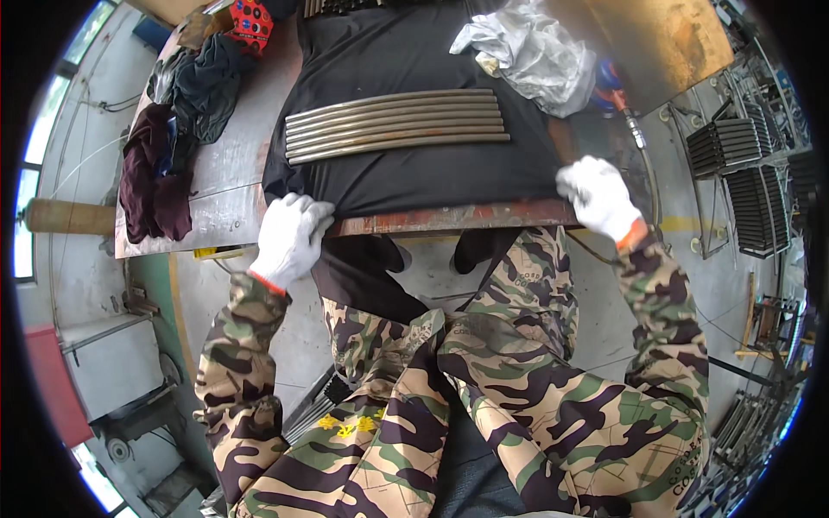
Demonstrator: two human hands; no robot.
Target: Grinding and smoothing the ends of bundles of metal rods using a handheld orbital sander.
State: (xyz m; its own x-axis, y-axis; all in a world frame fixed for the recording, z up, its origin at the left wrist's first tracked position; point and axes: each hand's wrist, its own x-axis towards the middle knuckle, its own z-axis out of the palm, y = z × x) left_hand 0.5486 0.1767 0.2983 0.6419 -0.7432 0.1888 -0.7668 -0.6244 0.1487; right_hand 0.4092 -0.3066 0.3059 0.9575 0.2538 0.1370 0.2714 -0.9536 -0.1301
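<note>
Curling at one black cloth (432,177) bearing six rods (397,126), left hand (294,237) and right hand (599,197) show unclear grip.

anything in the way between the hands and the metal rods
Nothing visible is in the way: only black cloth lies between the left hand or right hand and the metal rods. The crumpled pale sheet lies beyond the rods' right end, off both paths.

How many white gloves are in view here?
2. One glove is on the left hand, at the black cloth's near left corner; the other is on the right hand, by its near right corner. More could be hidden under the clothes.
</note>
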